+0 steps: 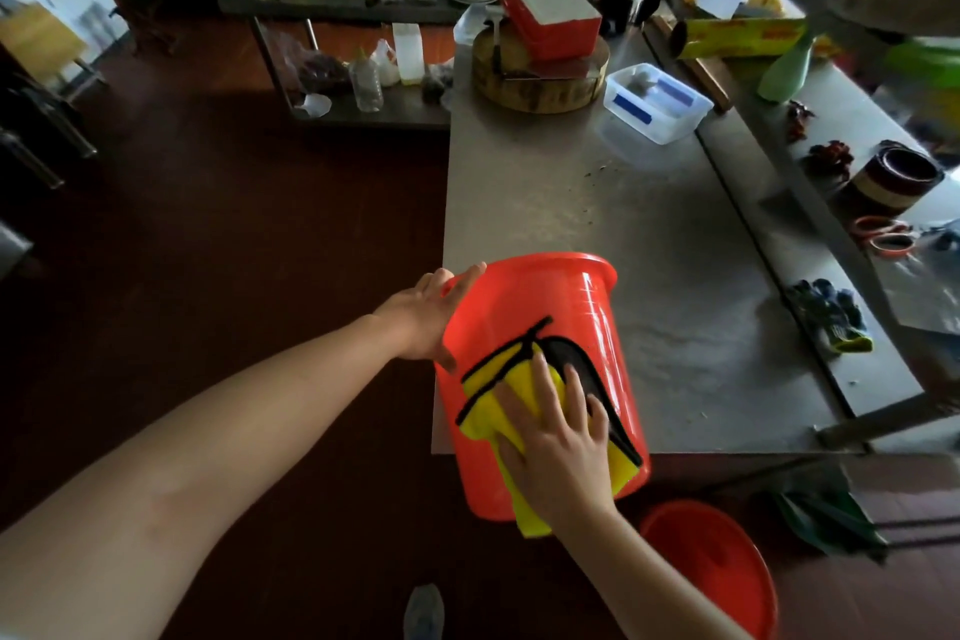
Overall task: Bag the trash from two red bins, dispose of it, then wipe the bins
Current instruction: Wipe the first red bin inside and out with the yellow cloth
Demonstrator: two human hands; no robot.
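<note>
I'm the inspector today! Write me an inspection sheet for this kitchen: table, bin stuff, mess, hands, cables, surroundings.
Surface: steel table, scattered crumbs.
Job's things: red bin tipped at the table's near edge; yellow cloth against its side; second red bin on the floor.
Clutter: wooden chopping block, clear tub, gloves, scissors.
Hands: left hand steadies the bin near its rim; right hand presses the cloth flat.
Cables: nothing seen.
Surroundings: dark floor, cluttered shelf unit.
</note>
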